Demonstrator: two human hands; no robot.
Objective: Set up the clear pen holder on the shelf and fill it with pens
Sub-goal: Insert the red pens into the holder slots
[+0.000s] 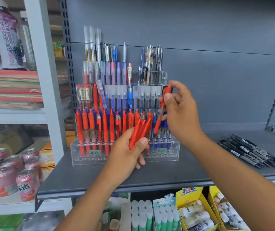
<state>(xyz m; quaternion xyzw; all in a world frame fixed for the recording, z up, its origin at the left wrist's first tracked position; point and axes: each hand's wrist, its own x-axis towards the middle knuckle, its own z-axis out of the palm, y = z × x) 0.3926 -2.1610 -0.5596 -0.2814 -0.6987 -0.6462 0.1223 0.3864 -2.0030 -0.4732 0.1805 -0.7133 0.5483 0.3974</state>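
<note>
The clear tiered pen holder stands on the grey shelf, against the back panel. Its rows hold many pens: red ones in front at the left, blue ones at the right, clear and dark ones higher up. My left hand grips a small bunch of red pens in front of the holder's front row. My right hand pinches a single red pen, held upright and slightly tilted above the holder's right front part.
A pile of black pens lies on the shelf at the right. Soda cans, notebooks and a bottle fill the white unit on the left. Glue sticks and yellow boxes sit below.
</note>
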